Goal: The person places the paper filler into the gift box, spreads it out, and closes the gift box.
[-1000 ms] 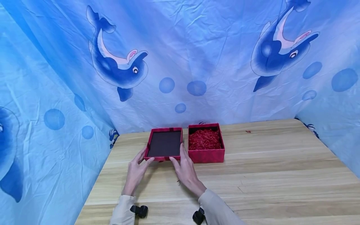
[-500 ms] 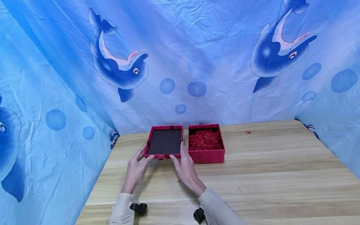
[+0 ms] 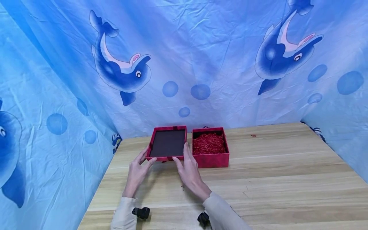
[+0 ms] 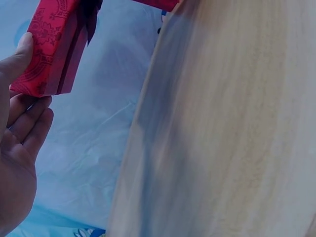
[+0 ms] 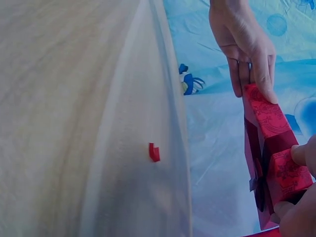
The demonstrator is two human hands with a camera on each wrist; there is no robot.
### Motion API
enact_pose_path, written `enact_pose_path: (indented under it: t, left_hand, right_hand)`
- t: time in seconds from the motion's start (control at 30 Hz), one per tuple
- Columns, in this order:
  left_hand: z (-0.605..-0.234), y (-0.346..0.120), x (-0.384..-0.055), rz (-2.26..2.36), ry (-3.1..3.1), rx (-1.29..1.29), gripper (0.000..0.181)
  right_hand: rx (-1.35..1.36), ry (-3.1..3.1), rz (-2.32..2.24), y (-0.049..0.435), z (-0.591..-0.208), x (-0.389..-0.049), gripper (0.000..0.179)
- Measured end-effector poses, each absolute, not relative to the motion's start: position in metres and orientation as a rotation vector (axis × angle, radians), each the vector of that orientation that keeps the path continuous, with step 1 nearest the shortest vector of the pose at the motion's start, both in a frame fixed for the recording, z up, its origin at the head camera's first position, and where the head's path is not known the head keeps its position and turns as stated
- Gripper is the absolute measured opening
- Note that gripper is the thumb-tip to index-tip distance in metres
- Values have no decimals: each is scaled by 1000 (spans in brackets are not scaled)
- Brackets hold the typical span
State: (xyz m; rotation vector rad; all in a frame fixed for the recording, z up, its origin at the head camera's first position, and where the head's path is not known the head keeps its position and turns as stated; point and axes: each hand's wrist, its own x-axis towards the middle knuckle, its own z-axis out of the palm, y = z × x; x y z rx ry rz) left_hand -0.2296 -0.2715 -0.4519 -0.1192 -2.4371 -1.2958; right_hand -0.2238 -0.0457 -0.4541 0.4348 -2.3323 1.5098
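A red patterned box lid (image 3: 168,143) with a dark inner face turned upward is held by both hands. My left hand (image 3: 137,174) grips its near left corner, thumb on the front edge and fingers along the side. At the near right corner, my right hand (image 3: 189,175) pinches the edge in the same way. The wrist views show the lid above the table, with a dark ribbon bow (image 5: 259,175) on its underside. Right beside it stands the open red box (image 3: 211,161), filled with red shredded paper (image 3: 209,143).
The wooden table (image 3: 276,179) reaches far to the right. A small red paper scrap (image 3: 253,135) lies near its back edge, and a dark thin shred (image 3: 182,186) lies near the right wrist. Behind hangs a blue dolphin-print curtain (image 3: 224,57).
Both hands have raised the lid a little, so it sits slightly higher in the head view. The filled box has stayed put.
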Motion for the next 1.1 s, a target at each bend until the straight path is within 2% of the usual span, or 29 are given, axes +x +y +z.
enact_pose_path:
  t: [1.1]
  left_hand:
    - [-455,-215,-245,-1432,-2293,-247,66]
  right_hand:
    - [382,-2377,1449,15,-442,-232,77]
